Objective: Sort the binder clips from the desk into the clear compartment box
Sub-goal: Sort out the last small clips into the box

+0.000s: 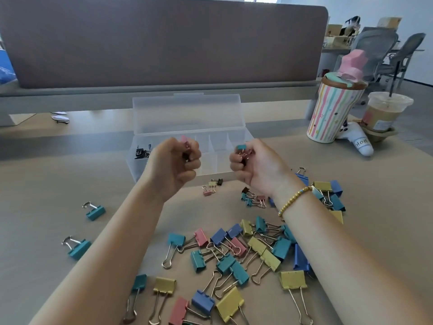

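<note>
Both hands raised just in front of open box (187, 118). Left hand (174, 164) curled around small clips, pink clip (184, 138) on top. Right hand (254, 166) likewise, teal clip (241, 147) on top. Clip pile (234, 254) nearer than box; black clips (141, 152) in box's left compartment.

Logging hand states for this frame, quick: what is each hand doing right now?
Left hand: fingers curled, gripping small binder clips, a pink clip sticking out on top.
Right hand: fingers curled, gripping small binder clips, a teal clip on top.
</note>
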